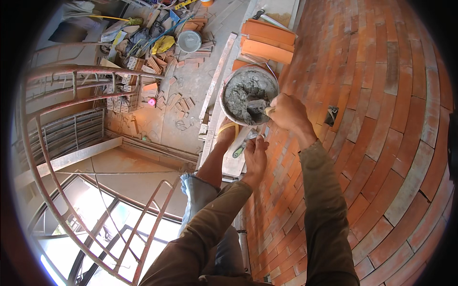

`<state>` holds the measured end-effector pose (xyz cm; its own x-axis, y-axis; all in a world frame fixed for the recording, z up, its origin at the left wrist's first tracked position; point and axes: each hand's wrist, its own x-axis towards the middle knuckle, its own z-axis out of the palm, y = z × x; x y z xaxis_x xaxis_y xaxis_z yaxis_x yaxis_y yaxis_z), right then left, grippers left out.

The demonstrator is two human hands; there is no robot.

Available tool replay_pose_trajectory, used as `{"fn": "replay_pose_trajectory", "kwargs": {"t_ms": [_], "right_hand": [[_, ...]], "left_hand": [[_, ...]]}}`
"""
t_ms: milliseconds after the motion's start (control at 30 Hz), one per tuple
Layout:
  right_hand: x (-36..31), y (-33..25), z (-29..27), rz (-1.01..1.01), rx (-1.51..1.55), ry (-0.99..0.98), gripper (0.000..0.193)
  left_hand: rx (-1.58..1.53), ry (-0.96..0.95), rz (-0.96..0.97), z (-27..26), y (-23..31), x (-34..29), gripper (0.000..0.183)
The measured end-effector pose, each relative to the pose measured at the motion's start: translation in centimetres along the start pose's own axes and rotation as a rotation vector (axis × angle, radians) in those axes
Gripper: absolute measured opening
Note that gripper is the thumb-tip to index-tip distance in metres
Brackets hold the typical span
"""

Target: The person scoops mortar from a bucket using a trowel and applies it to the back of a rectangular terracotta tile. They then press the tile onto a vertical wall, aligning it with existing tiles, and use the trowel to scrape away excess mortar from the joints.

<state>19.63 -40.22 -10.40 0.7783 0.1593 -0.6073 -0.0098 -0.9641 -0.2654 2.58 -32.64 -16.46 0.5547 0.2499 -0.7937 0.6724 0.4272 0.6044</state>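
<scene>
My right hand is closed on the handle of a trowel, whose blade lies in the grey mortar inside a round bucket. The bucket rests on a narrow raised platform, close against the brick wall. Just below the bucket, my left hand hovers with loosely bent fingers apart, and nothing shows clearly in it. Beside it on the platform lies a tool with a green and dark handle, partly hidden by the hand. My foot in a yellow-strapped sandal stands beside the bucket.
A brick-faced wall with a small recessed box rises at the right. Orange tiles are stacked beyond the bucket, near a hammer. Left and below are metal railings, a second bucket, loose bricks and rubble.
</scene>
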Motion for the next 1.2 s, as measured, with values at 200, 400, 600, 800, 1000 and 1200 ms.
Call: {"fn": "replay_pose_trajectory", "kwargs": {"t_ms": [200, 400, 600, 800, 1000, 1200], "right_hand": [[-4.3, 0.0, -2.0, -0.072, 0.033, 0.175, 0.018], [-6.5, -0.1, -0.9, -0.008, 0.067, 0.197, 0.022], [-5.5, 1.0, 2.9, -0.015, 0.043, 0.182, 0.025], [-6.5, 1.5, 4.3, -0.005, 0.119, 0.198, 0.017], [-8.2, 2.3, 4.7, 0.083, 0.357, 0.243, 0.022], [-8.8, 8.6, 9.8, 0.379, 1.161, 0.033, 0.029]], "left_hand": [[-0.034, 0.01, -0.021, 0.0, -0.5, 0.5, 0.043], [-0.086, 0.0, -0.007, -0.4, -0.8, 1.0, 0.044], [-0.022, -0.021, -0.044, -0.4, -0.6, 0.9, 0.053], [-0.036, 0.001, -0.04, -0.3, 0.0, 0.8, 0.05], [-0.065, 0.022, -0.06, -0.3, 0.4, 1.1, 0.048], [-0.066, 0.026, -0.061, 0.0, 1.1, 0.6, 0.047]]}}
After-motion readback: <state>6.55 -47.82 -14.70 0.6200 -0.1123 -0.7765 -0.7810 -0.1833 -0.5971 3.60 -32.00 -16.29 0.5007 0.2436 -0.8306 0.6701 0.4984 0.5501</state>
